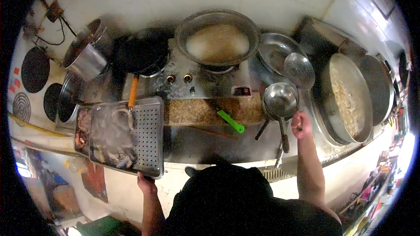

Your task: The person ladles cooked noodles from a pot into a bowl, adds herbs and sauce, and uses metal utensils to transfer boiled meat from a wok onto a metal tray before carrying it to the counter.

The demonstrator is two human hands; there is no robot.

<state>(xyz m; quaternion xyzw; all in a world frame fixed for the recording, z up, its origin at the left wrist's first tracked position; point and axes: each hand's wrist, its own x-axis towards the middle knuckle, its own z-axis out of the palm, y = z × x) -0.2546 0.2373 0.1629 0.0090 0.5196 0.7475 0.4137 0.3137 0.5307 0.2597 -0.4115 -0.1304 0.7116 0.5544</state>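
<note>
My left hand (147, 183) grips the near edge of a perforated metal tray (148, 137). Pale, steaming food (113, 133) lies in the tray's left part. Beside it on the left is another tray holding reddish food (83, 124). My right hand (301, 125) is closed round the handle of a perforated skimmer (299, 71), whose round head is over the rim of a metal pan (273, 46). Just left of that hand, a steel ladle (280, 99) rests with its handle towards me.
A large wok (217, 39) of cloudy liquid stands at the back centre. Left of it are a black wok (138, 52) with an orange handle (133, 91) and a metal pot (87, 59). A green-handled tool (230, 121) lies centrally. At right stands a large pan (365, 122) with food.
</note>
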